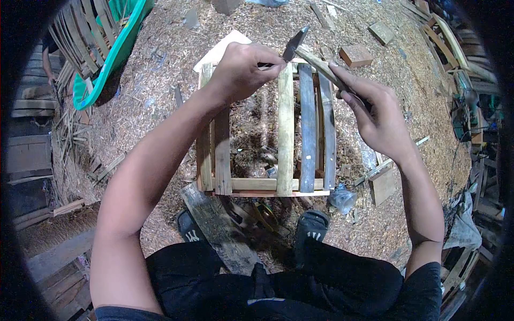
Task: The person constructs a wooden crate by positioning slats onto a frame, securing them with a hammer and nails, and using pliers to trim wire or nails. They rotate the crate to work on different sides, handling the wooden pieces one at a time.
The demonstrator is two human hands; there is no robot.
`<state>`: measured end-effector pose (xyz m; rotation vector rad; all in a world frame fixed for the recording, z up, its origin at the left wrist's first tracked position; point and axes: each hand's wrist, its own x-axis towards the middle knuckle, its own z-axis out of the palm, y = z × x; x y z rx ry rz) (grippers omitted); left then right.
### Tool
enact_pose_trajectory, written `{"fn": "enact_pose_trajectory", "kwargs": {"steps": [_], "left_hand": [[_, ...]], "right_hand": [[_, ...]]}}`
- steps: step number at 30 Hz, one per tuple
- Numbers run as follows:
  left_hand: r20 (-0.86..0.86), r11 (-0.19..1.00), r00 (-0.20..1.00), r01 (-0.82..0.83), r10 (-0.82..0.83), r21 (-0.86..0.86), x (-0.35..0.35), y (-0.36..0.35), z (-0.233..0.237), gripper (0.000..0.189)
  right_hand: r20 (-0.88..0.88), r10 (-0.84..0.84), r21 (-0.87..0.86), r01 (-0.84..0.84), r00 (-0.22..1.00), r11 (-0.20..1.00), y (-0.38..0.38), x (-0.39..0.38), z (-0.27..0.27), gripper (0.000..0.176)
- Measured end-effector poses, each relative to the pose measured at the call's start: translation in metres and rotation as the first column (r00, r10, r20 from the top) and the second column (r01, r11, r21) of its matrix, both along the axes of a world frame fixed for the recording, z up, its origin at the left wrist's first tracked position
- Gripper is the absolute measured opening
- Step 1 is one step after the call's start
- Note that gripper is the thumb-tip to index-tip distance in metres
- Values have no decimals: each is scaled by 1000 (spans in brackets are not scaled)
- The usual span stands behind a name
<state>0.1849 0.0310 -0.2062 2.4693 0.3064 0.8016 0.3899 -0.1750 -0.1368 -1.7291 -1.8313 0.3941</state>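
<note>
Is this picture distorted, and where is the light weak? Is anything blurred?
Head view: strong fisheye, so the slats of the crate look bowed; head view: black vignette at the corners; head view: soft even light on the sawdust floor, shadow inside the crate; head view: left hand, right hand and the tool it grips are sharp, the rim soft.

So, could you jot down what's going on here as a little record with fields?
Setting: ground strewn with wood shavings
Workpiece: slatted wooden crate
Left hand: pinching a small dark piece at the crate's far end, too small to identify
Right hand: gripping a hammer by its wooden handle, head close to the left hand
Nearby: green plastic chair, wood block, plank
</note>
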Motion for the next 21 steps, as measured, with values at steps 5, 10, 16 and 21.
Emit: {"fn": "enact_pose_trajectory", "kwargs": {"steps": [5,10,16,21], "left_hand": [[10,1000,1000,-5,5,25,1,1,-3,19],[40,999,999,2,-4,52,0,0,-3,19],[-3,998,1000,17,-16,55,1,1,0,18],[29,999,1000,1,-3,41,2,0,-2,18]], "right_hand": [[16,-3,7,3,1000,1000,-1,0,1,52],[-56,12,143,-4,998,990,-1,-3,-2,54],[46,-10,37,8,999,999,-2,0,-4,53],[-2,-29,60,29,1000,998,-2,1,-8,54]]}}
